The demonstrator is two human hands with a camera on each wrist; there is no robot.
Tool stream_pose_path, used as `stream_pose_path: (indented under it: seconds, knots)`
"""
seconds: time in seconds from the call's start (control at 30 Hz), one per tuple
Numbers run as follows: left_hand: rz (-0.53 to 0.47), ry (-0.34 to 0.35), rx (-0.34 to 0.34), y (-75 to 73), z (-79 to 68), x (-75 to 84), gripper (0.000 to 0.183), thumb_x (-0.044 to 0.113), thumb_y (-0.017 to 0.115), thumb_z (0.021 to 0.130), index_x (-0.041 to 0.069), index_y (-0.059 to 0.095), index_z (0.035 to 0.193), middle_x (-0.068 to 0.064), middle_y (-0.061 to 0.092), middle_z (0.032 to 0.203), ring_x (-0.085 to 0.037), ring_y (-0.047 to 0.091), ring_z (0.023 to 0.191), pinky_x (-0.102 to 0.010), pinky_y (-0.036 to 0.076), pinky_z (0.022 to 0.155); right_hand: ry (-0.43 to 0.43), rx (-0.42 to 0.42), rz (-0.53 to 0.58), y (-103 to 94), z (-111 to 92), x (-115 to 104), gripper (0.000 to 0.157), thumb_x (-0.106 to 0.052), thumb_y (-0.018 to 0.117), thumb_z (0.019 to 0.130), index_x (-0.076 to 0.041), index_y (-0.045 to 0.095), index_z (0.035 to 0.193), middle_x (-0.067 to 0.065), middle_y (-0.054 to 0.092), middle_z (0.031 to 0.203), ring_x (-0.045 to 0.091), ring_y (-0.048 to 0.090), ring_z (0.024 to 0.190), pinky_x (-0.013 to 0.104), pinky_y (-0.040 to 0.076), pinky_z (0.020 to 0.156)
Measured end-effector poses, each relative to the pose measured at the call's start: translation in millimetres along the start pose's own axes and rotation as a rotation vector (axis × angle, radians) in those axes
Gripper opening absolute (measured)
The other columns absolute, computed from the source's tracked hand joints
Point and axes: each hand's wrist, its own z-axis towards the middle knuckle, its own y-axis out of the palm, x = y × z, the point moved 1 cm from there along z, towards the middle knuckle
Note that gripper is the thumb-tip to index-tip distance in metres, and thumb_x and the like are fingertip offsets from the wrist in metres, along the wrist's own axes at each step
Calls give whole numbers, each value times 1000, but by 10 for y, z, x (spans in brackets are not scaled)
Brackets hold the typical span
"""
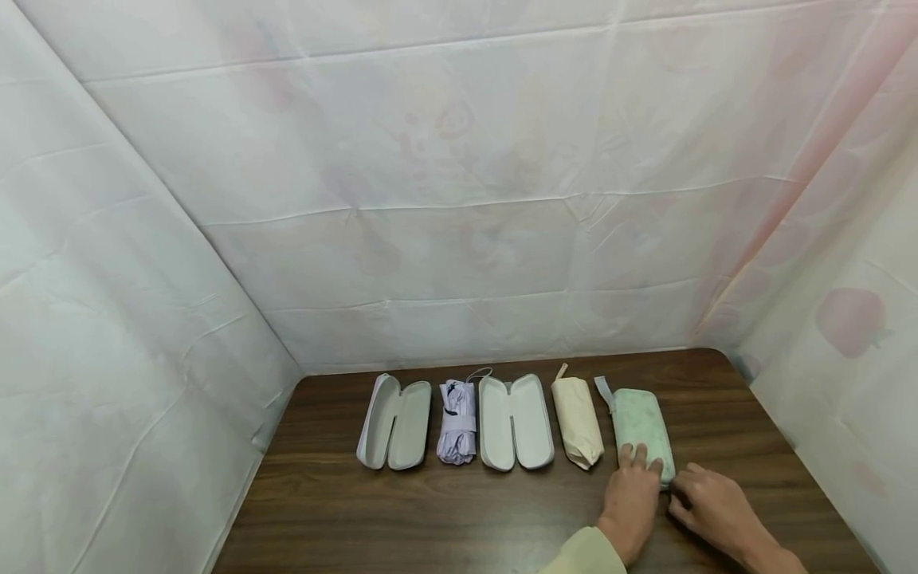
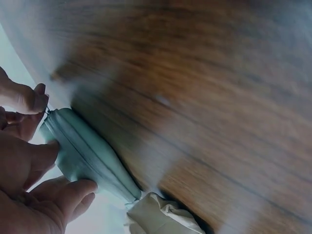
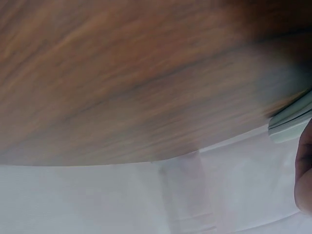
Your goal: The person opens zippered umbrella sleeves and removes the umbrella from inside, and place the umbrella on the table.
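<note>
A mint-green zip case (image 1: pixel 642 422) lies at the right of the row, its grey wrist strap (image 1: pixel 605 392) at the far left corner. My left hand (image 1: pixel 631 498) holds its near part, fingers spread over the top; in the left wrist view, fingertips press its side below the zip (image 2: pixel 80 148). At the near right corner, my right hand (image 1: pixel 713 506) pinches what looks like the zip pull, a small dark tab mostly hidden by the fingers. Only the end of the green case (image 3: pixel 292 119) and part of the right hand (image 3: pixel 304 170) show in the right wrist view.
Left of the green case lie a beige sleeve-like bundle (image 1: pixel 578 422) with a loop, an open hard glasses case (image 1: pixel 532 418), a folded lilac umbrella (image 1: pixel 457 422) and another open glasses case (image 1: pixel 409 426). White sheets (image 1: pixel 430 263) hang around the dark wooden table (image 1: pixel 402 518).
</note>
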Motion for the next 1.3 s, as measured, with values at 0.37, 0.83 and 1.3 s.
stream_pose_path:
  seconds: [0.37,0.83,1.3]
  knots:
    - [21,-14,73,15,-7,49,33,39,74,99,42,67,132,11,60,145,-10,54,131,-12,53,83,-5,17,2,12,20,-115,40,-43,56,104,-23,64,70,-18,53,67,-5,38,62,22,38,51]
    - [18,15,25,22,23,36,39,42,76,98,43,65,135,13,57,147,-9,52,132,-14,55,75,182,-66,-79,-1,47,-331,25,-14,95,71,-14,70,76,-5,62,72,7,57,60,28,48,52]
    - [-121,281,-19,23,45,-325,48,35,63,106,43,54,153,19,40,165,-6,36,153,-16,48,104,290,-177,-46,-112,0,-237,35,-8,86,78,-25,57,68,-14,48,66,-1,35,59,25,36,50]
